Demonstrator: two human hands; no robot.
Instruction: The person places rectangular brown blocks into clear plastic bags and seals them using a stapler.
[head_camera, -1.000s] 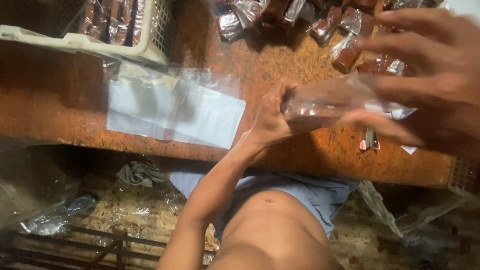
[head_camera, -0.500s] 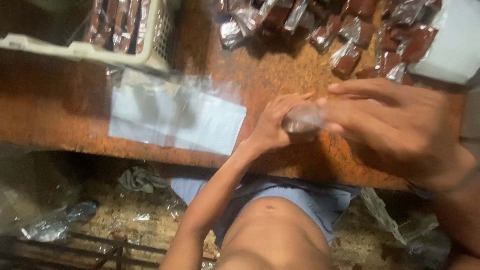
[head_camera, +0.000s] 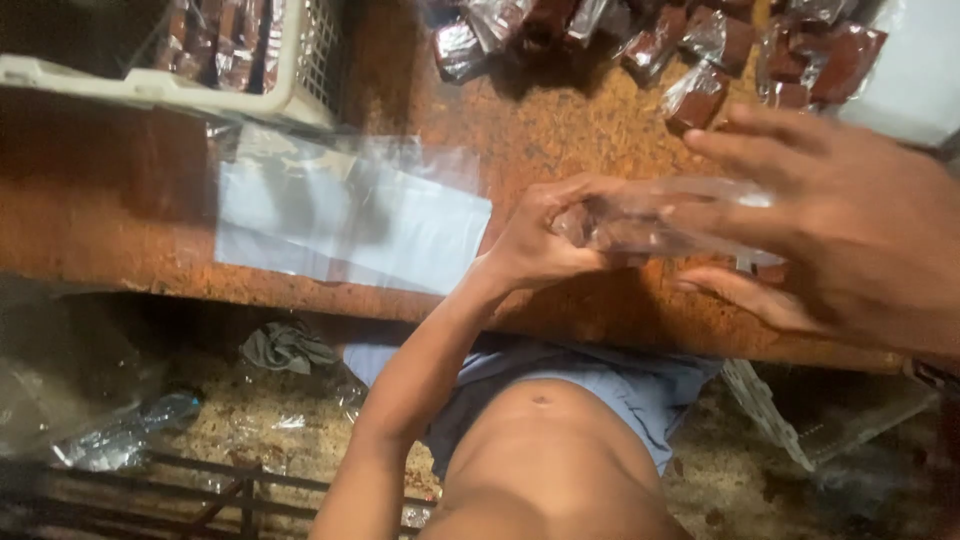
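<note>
I saw my left hand (head_camera: 545, 240) curled, pinching one end of a clear bag (head_camera: 665, 215) above the tabletop (head_camera: 120, 215). My right hand (head_camera: 840, 235) gripped the other end, fingers spread. The bag's long axis ran left to right. A white basket (head_camera: 300, 70) held brown packets (head_camera: 215, 40); more wrapped sweets (head_camera: 695, 95) lay loose beyond.

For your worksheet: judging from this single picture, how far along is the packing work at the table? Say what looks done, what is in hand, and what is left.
Done: wrapped brown pieces stand in the white basket.
In hand: the left hand and right hand hold one clear bag between them; its contents are too blurred to tell.
Left: a pile of wrapped brown pieces on the table, and flat clear bags beside it.
</note>
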